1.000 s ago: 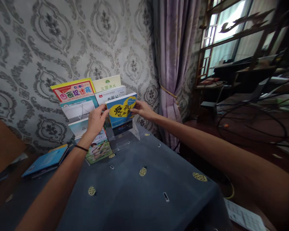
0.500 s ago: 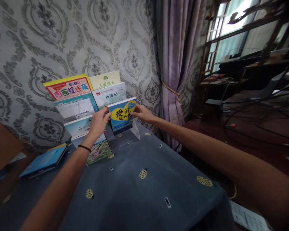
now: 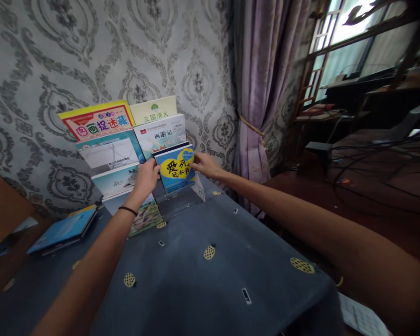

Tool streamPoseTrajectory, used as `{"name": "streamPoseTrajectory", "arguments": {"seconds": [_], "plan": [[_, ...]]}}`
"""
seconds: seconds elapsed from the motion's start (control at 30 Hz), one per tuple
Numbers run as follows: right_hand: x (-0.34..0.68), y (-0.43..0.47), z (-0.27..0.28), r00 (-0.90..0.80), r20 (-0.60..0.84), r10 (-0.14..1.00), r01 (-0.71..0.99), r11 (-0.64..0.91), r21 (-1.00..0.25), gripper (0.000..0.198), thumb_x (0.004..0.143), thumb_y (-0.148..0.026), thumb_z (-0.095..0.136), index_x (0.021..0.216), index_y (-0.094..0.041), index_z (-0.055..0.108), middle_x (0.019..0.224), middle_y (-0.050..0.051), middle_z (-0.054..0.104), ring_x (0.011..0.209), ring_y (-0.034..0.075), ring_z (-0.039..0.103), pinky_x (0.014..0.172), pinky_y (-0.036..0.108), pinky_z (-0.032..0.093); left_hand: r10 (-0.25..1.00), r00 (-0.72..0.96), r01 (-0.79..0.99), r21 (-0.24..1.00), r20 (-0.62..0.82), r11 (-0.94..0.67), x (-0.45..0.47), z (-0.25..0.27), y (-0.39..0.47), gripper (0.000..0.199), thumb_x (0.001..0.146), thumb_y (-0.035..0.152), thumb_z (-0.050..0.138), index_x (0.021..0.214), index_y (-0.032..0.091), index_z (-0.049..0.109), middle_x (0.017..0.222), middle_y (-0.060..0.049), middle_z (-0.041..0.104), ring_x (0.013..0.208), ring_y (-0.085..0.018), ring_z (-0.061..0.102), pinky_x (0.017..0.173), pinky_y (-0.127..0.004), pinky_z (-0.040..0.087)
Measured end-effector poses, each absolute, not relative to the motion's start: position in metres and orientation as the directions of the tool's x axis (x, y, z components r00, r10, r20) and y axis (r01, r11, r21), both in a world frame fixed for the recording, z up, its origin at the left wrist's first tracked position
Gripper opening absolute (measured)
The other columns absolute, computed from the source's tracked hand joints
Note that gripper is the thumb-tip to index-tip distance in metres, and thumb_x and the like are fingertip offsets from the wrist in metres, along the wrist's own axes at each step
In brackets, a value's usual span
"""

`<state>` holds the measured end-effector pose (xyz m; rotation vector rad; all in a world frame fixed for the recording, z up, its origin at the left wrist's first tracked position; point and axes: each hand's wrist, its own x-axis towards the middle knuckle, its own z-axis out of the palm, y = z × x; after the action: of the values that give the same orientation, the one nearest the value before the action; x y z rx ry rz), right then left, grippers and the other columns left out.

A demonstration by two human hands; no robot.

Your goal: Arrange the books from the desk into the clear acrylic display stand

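Between my two hands stands a blue book (image 3: 177,179) with a yellow patch and black lettering on its cover. My left hand (image 3: 147,178) grips its left edge, and my right hand (image 3: 206,165) pinches its right edge. The book leans back in a clear tiered stand (image 3: 199,188), in front of a dark-edged book just behind its top. Above it on the stand are a white book (image 3: 161,135) and a cream book (image 3: 154,109). The left column holds a red-and-yellow book (image 3: 98,123), a teal-and-white book (image 3: 115,158), a pale book (image 3: 114,181) and a green illustrated book (image 3: 147,218).
More blue books (image 3: 65,228) lie stacked at the table's left, beside a brown box (image 3: 7,210). A dark blue cloth (image 3: 182,289) with pineapple prints covers the table. Behind are a patterned wall and a purple curtain (image 3: 262,93); cables (image 3: 364,186) and a white keyboard (image 3: 362,317) are at right.
The blue book has come down slightly into the stand, with both hands still on its edges. A dark edge now shows behind its top. The view has shifted a little.
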<state>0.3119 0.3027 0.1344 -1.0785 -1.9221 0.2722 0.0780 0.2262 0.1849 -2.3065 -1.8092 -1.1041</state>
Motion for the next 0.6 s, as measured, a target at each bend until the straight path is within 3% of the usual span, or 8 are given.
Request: {"name": "streamPoseTrajectory", "arguments": {"seconds": [0.23, 0.6], "plan": [[0.309, 0.302, 0.133, -0.171, 0.597, 0.783, 0.661, 0.541, -0.520, 0.034, 0.084, -0.019, 0.062, 0.118, -0.016, 0.060, 0.102, 0.009, 0.074, 0.093, 0.022, 0.069, 0.085, 0.034, 0.053, 0.872, 0.006, 0.975, 0.189, 0.489, -0.113, 0.096, 0.184, 0.218, 0.023, 0.094, 0.011, 0.045, 0.107, 0.010, 0.062, 0.096, -0.020, 0.075, 0.094, -0.028, 0.074, 0.080, -0.031, 0.055], [0.304, 0.301, 0.132, -0.181, 0.584, 0.792, 0.673, 0.532, -0.514, 0.028, 0.087, -0.017, 0.055, 0.113, -0.014, 0.066, 0.109, 0.013, 0.074, 0.099, 0.023, 0.069, 0.088, 0.033, 0.052, 0.907, -0.068, 0.976, 0.215, 0.416, -0.026, 0.109, 0.183, 0.210, 0.026, 0.090, 0.002, 0.045, 0.114, 0.002, 0.055, 0.109, -0.030, 0.071, 0.105, -0.033, 0.072, 0.084, -0.033, 0.054]]}}
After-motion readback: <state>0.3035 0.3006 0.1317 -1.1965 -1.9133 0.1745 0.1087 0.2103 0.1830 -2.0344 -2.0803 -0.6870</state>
